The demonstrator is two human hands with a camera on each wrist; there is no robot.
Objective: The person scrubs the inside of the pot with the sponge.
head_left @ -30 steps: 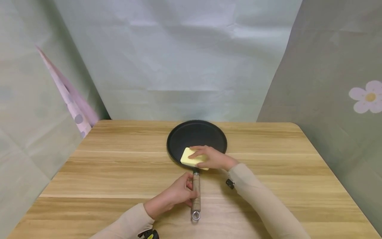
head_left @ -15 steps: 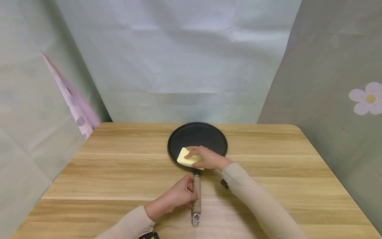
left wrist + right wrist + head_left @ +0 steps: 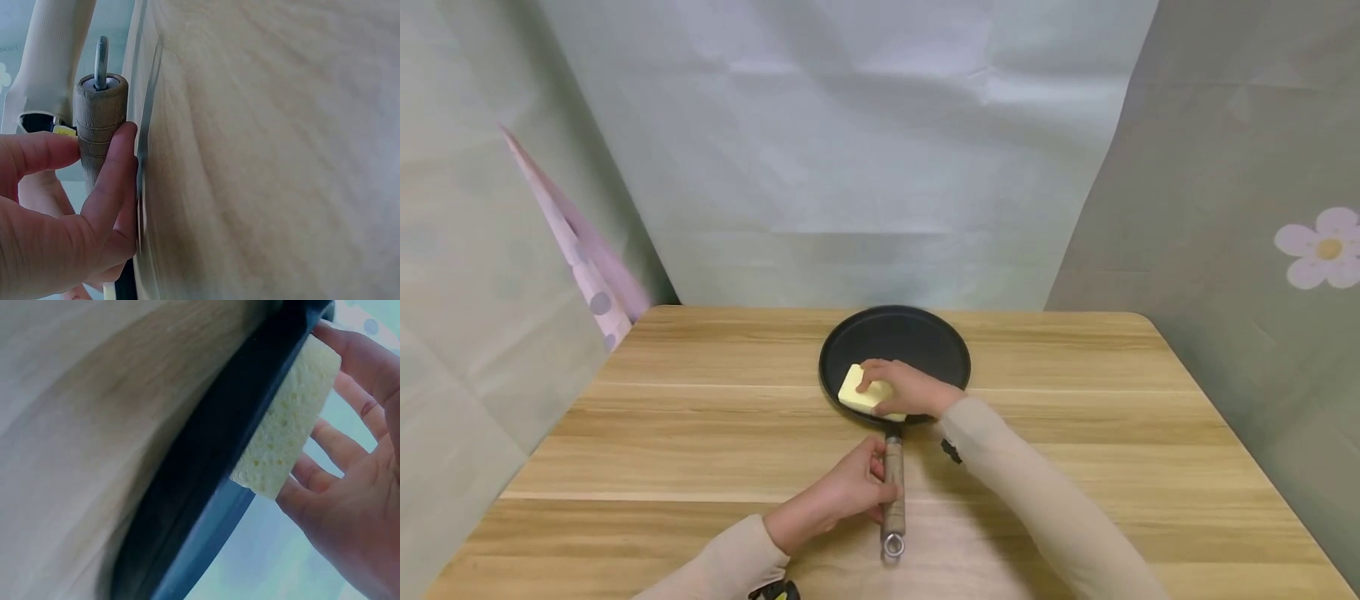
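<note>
Sponge (image 3: 859,392) slid left under flat right hand (image 3: 904,390), half hidden, left hand (image 3: 842,492) gripping handle (image 3: 892,483)

Pan (image 3: 917,342) – black, round, shallow, flat on the wooden surface (image 3: 700,433), toward its far middle. Wooden handle (image 3: 892,492) points straight back at the person, metal ring (image 3: 892,546) at its end; left hand (image 3: 842,492) grips the handle, fingers (image 3: 112,181) curled round it. Sponge (image 3: 859,392) – pale yellow, rectangular, porous – lies flat inside the pan at its near-left rim, right hand (image 3: 910,390) pressing on top.
</note>
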